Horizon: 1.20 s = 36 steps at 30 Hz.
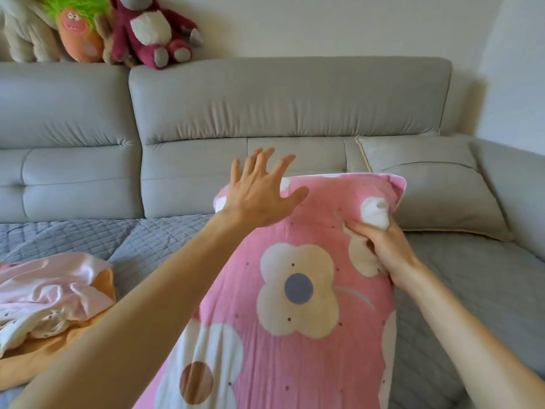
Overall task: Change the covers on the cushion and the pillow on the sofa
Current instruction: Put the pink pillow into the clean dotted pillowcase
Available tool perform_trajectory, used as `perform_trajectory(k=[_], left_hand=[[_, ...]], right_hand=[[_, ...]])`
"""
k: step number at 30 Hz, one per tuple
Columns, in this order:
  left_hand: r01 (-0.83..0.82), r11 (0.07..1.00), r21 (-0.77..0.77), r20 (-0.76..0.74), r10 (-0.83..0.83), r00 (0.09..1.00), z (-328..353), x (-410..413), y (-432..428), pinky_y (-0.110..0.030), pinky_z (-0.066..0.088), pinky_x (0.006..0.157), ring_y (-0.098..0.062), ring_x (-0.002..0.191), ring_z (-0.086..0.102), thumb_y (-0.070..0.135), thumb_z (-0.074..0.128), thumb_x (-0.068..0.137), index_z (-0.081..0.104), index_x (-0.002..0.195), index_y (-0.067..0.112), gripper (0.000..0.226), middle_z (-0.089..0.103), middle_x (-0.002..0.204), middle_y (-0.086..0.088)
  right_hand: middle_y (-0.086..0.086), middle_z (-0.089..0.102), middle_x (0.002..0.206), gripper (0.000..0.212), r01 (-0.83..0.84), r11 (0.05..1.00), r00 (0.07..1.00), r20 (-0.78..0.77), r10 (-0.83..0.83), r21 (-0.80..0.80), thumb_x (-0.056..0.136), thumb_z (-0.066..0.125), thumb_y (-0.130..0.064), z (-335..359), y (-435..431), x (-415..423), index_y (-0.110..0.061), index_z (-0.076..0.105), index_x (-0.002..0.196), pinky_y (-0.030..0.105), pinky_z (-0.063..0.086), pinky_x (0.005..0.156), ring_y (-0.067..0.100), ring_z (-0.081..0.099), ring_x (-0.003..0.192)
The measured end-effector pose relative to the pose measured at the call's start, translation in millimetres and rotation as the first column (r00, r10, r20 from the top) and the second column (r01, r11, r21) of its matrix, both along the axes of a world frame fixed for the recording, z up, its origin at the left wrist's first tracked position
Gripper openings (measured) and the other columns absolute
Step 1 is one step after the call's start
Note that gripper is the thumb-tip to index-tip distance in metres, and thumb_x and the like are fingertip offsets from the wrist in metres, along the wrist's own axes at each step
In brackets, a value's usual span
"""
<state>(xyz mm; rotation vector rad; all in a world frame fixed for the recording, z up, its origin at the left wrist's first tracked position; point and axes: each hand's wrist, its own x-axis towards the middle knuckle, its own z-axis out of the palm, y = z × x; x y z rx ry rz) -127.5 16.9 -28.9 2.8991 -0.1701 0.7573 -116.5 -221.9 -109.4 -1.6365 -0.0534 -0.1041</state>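
The pillow (pixel 295 335) fills the near middle of the view, standing on end on the sofa seat in a pink cover with big cream flowers. Its lower end runs off the bottom edge, and the left forearm crosses in front of its left side and hides that edge.

The right hand (pixel 383 246) grips the cover near the pillow's upper right, with a bunch of fabric squeezed into the fist. A white knob of cloth pokes out above the knuckles. The fingertips are buried in the fold and cannot be seen.

The left hand (pixel 259 196) is released, fingers straight and spread, back toward the camera, at the pillow's top left corner. Whether the palm touches the cover or is just off it cannot be told.

At the near left lies a rumpled heap of cloth (pixel 44 293), pale pink and white on top, on an orange piece (pixel 59 349). Both are cut off by the left edge, and it is hard to say what each one is. They rest on a grey quilted mat (pixel 165 240) that covers the seat.

Further back on the right, a grey cushion (pixel 436 187) leans in the corner of the sofa (pixel 289 98), its lower left part hidden behind the pillow.

On top of the backrest at far left sit plush toys (pixel 147 31), a dark red one, an orange one with green hair, and a pale one. Their tops are cut off by the frame.
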Motion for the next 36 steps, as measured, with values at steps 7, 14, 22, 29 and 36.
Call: perform_trajectory(k=[7,14,22,29,36], left_hand=[[0.05,0.986,-0.156,-0.313,-0.097,0.945,-26.8,59.3,-32.3,-0.052,0.019,0.118,-0.023,0.143,0.034,0.084,0.018,0.083,0.041,0.144,0.037,0.08,0.046,0.15,0.003],[0.17,0.985,0.044,-0.486,-0.127,0.865,-117.2,25.8,-94.5,-0.04,0.043,0.086,-0.031,0.102,0.062,0.062,0.017,0.097,0.058,0.093,0.026,0.055,0.067,0.111,-0.008],[0.175,0.977,-0.123,-0.615,-0.214,0.759,-123.1,105.0,-91.4,-0.041,0.042,0.1,-0.029,0.118,0.053,0.038,0.031,0.1,0.063,0.118,0.015,0.043,0.058,0.131,-0.012],[0.22,0.972,0.086,-0.534,-0.142,0.833,-142.9,173.3,-99.7,-0.045,0.038,0.105,-0.026,0.138,0.034,0.041,0.052,0.093,0.028,0.152,0.024,0.066,0.036,0.151,-0.005],[0.203,0.969,0.142,-0.484,-0.111,0.868,-175.8,202.7,-104.1,-0.046,0.035,0.105,-0.028,0.132,0.042,0.05,0.049,0.095,0.036,0.147,0.023,0.06,0.051,0.139,-0.009]], right_hand=[[-0.006,0.067,0.076,0.052,-0.174,0.973,0.985,-0.029,0.171,-0.154,0.062,0.085,-0.035,-11.0,-13.5,-16.8,-0.026,0.062,0.108,0.028,0.049,0.063,0.013,0.063,0.068],[-0.016,0.059,0.114,0.058,0.028,0.909,0.97,-0.209,-0.126,-0.417,0.082,0.043,-0.082,-56.2,-18.6,-19.5,-0.048,0.036,0.129,0.032,0.037,0.083,0.015,0.059,0.098],[-0.006,0.054,0.143,0.055,0.081,0.819,0.977,-0.118,-0.178,-0.568,0.099,0.033,-0.06,-95.5,-14.9,1.8,-0.041,0.03,0.15,0.037,0.044,0.097,0.02,0.055,0.125],[-0.001,0.059,0.133,0.094,-0.014,0.817,0.947,-0.27,-0.174,-0.577,0.074,0.035,-0.091,-84.9,-20.7,-0.5,-0.043,0.005,0.148,0.044,0.051,0.093,0.023,0.064,0.108],[-0.002,0.039,0.153,0.108,0.008,0.87,0.965,-0.223,-0.135,-0.493,0.07,0.05,-0.087,-107.4,-13.9,17.2,-0.043,-0.002,0.153,0.047,0.045,0.102,0.024,0.052,0.128]])
